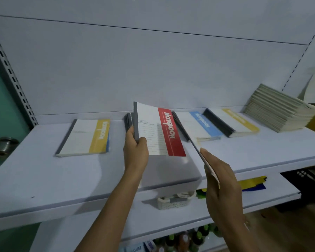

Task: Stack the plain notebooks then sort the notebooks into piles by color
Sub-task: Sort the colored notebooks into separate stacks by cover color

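Observation:
My left hand (135, 148) grips the spine of a red-banded notebook (158, 130) and holds it tilted above the white shelf (44, 175). My right hand (220, 177) holds another notebook (195, 146) seen edge-on, its cover colour hidden. A yellow-banded notebook (85, 137) lies at the left. A blue-banded pile (202, 124) and a yellow-banded pile (233, 122) lie right of centre. A tall stack of plain notebooks (278, 110) stands at the far right. More dark spines (128, 122) show behind the red one.
A lower shelf holds a small white basket (175, 200) and yellow and blue items (253, 182). Bottles (189, 237) fill the shelf below. A green door with a metal knob (4, 146) is at the left. The shelf's back panel rises behind.

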Demonstrator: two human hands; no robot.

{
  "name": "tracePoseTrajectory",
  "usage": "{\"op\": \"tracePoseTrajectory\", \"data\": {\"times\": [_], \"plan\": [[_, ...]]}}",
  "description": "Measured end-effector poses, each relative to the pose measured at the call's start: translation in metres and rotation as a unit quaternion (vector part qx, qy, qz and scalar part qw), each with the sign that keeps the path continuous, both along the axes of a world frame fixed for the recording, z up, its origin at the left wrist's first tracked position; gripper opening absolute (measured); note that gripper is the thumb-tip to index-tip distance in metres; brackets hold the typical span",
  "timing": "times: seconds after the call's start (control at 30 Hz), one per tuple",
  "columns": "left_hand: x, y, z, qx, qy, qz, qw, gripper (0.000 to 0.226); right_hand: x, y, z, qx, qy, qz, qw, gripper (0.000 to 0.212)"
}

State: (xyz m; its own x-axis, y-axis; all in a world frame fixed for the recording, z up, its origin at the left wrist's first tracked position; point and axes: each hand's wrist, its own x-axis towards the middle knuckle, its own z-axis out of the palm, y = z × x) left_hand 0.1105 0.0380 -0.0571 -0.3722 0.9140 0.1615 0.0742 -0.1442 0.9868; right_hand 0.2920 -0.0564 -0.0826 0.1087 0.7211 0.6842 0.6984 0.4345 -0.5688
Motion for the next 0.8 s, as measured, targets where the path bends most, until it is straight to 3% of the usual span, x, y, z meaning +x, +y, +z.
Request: {"op": "tracePoseTrajectory", "data": {"times": [0.1,0.23,0.4,0.53,0.67,0.73,0.8], "plan": [[-0.002,0.041,0.001,-0.004,0.075,0.065,0.995,0.051,0.01,0.031,0.011,0.001,0.017,0.012,1.0,0.064],[-0.013,0.094,-0.008,-0.058,0.197,0.118,0.972,0.046,0.016,0.076,0.032,0.023,0.061,0.018,0.998,0.038],[-0.022,0.12,-0.038,-0.121,0.47,0.116,0.867,0.048,0.017,0.13,0.023,0.004,0.067,0.048,0.997,0.049],[-0.022,0.119,-0.044,-0.087,0.49,0.103,0.861,0.038,0.011,0.157,0.003,-0.018,0.016,0.054,0.998,0.044],[-0.022,0.119,-0.04,-0.056,0.515,0.127,0.846,0.036,0.0,0.173,0.0,0.02,-0.068,0.091,0.993,0.046],[-0.02,0.119,-0.033,-0.002,0.538,0.154,0.829,0.032,0.0,0.182,-0.003,0.036,-0.109,0.103,0.988,0.058],[-0.008,0.115,-0.018,0.057,0.491,0.154,0.856,0.03,0.002,0.192,-0.005,0.047,-0.138,0.107,0.984,0.076]]}}
